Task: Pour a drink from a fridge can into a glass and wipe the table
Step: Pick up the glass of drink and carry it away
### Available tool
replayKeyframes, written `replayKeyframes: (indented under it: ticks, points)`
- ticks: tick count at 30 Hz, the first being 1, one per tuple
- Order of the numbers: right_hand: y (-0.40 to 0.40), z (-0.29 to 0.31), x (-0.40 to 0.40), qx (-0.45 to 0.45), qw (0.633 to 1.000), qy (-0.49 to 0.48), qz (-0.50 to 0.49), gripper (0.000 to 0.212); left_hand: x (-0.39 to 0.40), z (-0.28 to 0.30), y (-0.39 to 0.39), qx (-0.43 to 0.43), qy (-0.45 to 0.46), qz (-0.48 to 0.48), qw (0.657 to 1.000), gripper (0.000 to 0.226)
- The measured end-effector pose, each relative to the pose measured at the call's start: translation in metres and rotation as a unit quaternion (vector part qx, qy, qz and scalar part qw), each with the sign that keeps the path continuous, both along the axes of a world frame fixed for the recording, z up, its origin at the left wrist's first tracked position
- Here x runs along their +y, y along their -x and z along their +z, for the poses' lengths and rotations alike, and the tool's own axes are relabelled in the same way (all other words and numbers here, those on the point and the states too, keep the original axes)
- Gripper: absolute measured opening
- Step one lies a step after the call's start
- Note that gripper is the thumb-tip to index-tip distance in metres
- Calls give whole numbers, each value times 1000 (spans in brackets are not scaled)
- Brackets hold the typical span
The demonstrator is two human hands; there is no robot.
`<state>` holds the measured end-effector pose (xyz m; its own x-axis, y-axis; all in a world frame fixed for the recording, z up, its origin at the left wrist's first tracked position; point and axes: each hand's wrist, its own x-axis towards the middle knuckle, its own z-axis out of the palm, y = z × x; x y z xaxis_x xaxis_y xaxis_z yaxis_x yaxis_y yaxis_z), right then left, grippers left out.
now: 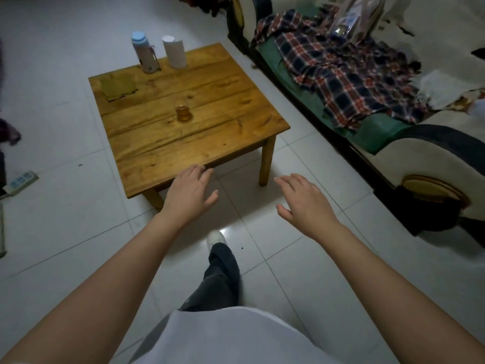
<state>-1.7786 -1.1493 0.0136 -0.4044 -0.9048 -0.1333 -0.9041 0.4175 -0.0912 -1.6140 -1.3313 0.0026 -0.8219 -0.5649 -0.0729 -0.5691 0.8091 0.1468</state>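
A low wooden table (223, 143) stands on the tiled floor ahead of me. A small glass (184, 113) with amber liquid in its lower part stands near the table's middle. A brownish cloth (119, 86) lies flat at the far left corner. My left hand (190, 191) hovers over the table's near edge, fingers relaxed and holding nothing. My right hand (304, 202) hangs over the floor to the right of the table, also spread and holding nothing. No can is in view.
A blue-capped bottle (145, 53) and a white cylinder (174, 52) stand at the table's far edge. A sofa (420, 158) with a plaid cloth (349, 74) runs along the right. A power strip (21, 181) lies on the floor at left. My leg and white shoe (216, 239) step forward.
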Motion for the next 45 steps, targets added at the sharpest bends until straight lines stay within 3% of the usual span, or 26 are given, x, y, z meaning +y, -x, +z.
replayKeyframes:
  ticks: [15, 30, 37, 45]
  points:
    - [107, -18, -252, 3, 994, 16, 109, 53, -214, -8, 69, -13, -24, 114, 993, 55]
    - [165, -41, -386, -61, 980, -26, 188, 56, -297, -33, 92, -13, -97, 258, 961, 57]
    - [192, -83, -441, -95, 975, -36, 198, 57, -324, -78, 114, 16, -142, 316, 938, 59]
    - [203, -171, -489, -185, 964, -42, 186, 56, -346, -168, 131, 22, -174, 321, 931, 62]
